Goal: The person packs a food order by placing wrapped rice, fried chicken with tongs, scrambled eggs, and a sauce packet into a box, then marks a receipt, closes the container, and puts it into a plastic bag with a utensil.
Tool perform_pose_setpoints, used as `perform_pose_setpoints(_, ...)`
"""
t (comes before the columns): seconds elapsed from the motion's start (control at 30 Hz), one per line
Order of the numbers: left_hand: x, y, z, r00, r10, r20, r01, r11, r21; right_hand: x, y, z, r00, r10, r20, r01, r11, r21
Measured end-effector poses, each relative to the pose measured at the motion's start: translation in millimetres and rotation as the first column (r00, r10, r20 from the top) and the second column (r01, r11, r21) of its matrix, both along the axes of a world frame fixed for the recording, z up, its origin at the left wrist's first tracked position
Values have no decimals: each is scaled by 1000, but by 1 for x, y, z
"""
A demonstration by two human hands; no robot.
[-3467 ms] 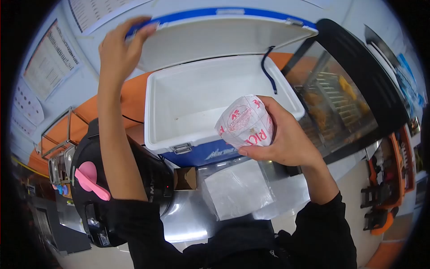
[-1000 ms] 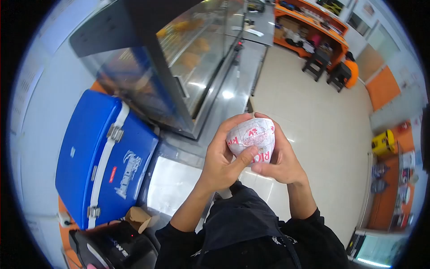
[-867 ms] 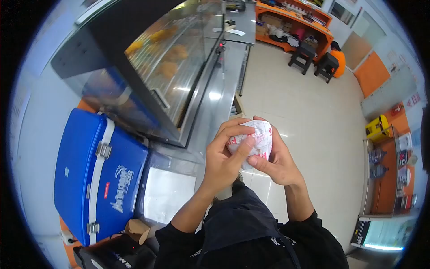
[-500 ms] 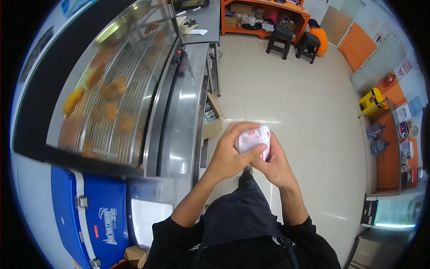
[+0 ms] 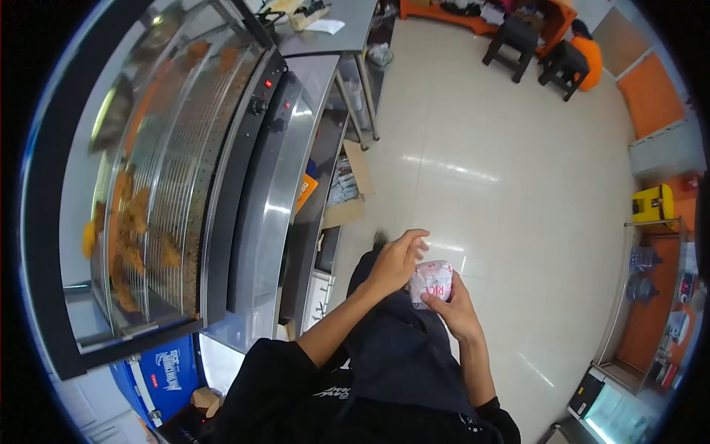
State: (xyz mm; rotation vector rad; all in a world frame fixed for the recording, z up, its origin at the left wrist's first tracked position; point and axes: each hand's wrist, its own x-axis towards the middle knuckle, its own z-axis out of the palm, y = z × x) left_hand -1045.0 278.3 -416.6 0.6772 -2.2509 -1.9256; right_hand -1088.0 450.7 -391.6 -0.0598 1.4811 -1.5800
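Observation:
A white paper packet (image 5: 431, 281) with red print reading "RICE" is held in my right hand (image 5: 457, 307), thumb across its front, low in the middle of the view. My left hand (image 5: 399, 259) is raised just left of the packet, its fingers bent and partly blurred near the packet's top. Whether it still touches the packet is hard to see. Both arms reach out over my dark apron (image 5: 407, 355).
On the left stands a glass display case (image 5: 214, 185) with fried pieces on racks, above a closed blue cooler (image 5: 166, 377). An open carton (image 5: 344, 214) sits under the steel counter. Black stools (image 5: 512, 48) and a person in orange (image 5: 588, 63) are far off.
The blue cooler, first open under my left hand, is closed. My view has turned away from it. Both hands were round the packet; my left hand has since lifted away from its side.

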Motion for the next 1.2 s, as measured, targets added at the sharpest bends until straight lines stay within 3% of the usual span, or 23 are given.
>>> perform_pose_setpoints(0.03,-11,-8,-7,997,-67,25,67,998,-3,-13,-8,-11,999,-9,48,10,1000,-13)
perform_pose_setpoints(0.13,-50,-22,-37,942,-329,-68,276,873,-402,-63,-33,-66,989,-24,149,30,999,-38)
perform_pose_setpoints(0.23,-88,-40,-76,904,-426,35,399,812,-426,-111,-60,-124,965,-76,249,91,995,-50)
perform_pose_setpoints(0.33,-124,-80,-121,837,-542,78,544,808,-225,-156,-87,-173,918,-159,364,166,986,13)
perform_pose_setpoints(0.37,-134,-95,-141,861,-507,44,505,841,-194,-172,-101,-184,902,-182,390,185,982,30)
perform_pose_setpoints(0.4,-139,-107,-159,927,-362,97,364,931,1,-184,-109,-202,894,-181,410,173,983,58)
perform_pose_setpoints(0.47,-147,-129,-192,953,-63,296,-41,942,333,-204,-121,-238,874,-173,454,131,984,123)
perform_pose_setpoints(0.57,-127,-164,-262,862,347,370,-409,907,103,-217,-144,-285,815,-185,549,136,982,129)
perform_pose_setpoints(0.7,-41,-185,-344,608,590,531,-667,742,-61,-214,-150,-354,779,-10,627,-51,996,79)
perform_pose_setpoints(0.8,52,-164,-379,417,661,624,-766,625,-150,-225,-146,-382,753,225,618,-327,943,56)
perform_pose_setpoints(0.87,78,-159,-374,103,752,651,-925,313,-215,-230,-142,-398,749,345,566,-447,894,46)
perform_pose_setpoints(1.0,167,-163,-373,-281,819,501,-954,-182,-238,-231,-123,-435,684,448,576,-612,782,119)
perform_pose_setpoints(1.03,192,-167,-372,-371,810,454,-928,-303,-217,-226,-115,-441,694,414,589,-587,799,130)
perform_pose_setpoints(1.13,253,-194,-375,-292,898,330,-934,-342,105,-221,-118,-438,688,347,638,-558,814,158)
perform_pose_setpoints(1.2,243,-235,-373,-512,823,247,-769,-567,295,-205,-106,-447,707,271,653,-492,852,179)
